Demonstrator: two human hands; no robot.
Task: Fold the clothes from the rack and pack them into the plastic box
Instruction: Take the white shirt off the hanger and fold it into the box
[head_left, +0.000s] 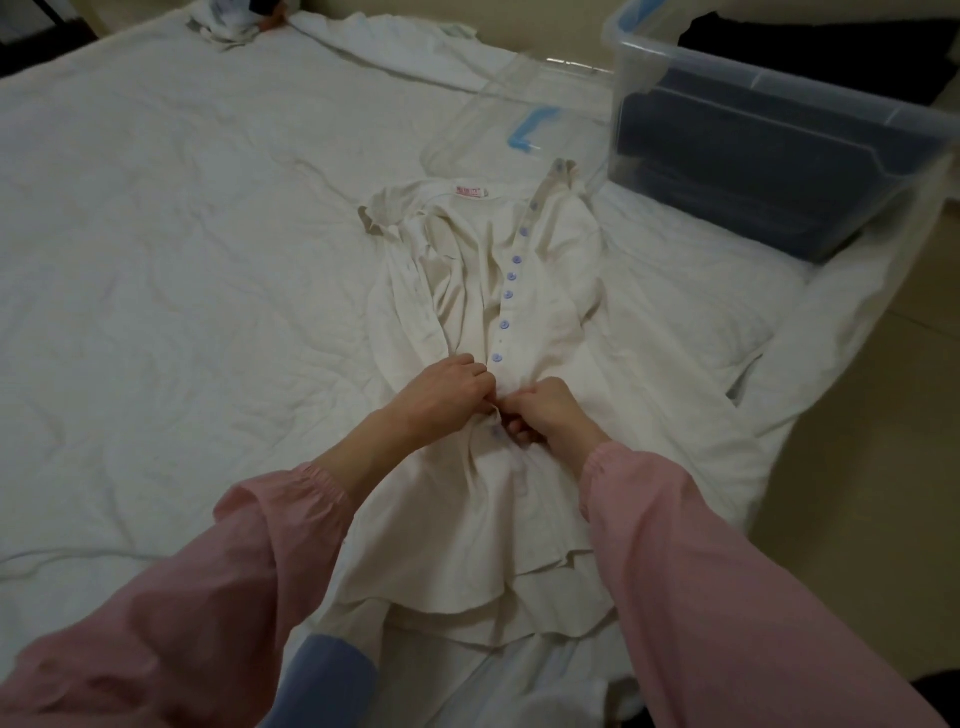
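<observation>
Here, left hand (449, 387) and right hand (545, 410) pinch the shirt (550, 270) front, apparently buttoning; misaligned edges would skew the fold.

A bedroom in a home is shown. Most of the view is taken up by a wide bed (156, 234) covered with a creased white sheet, whose edge is seen hanging down to a pale, smooth floor (857, 519) at the right. A white shirt (545, 249) with lilac buttons is spread out on the bed. A clear plastic box (779, 78) with blue latches is set on the bed's far right corner, dark folded clothes (753, 171) being visible through its wall, and its lid (519, 104) is laid just beside it. A crumpled heap of laundry (228, 26) is seen at the far edge.
</observation>
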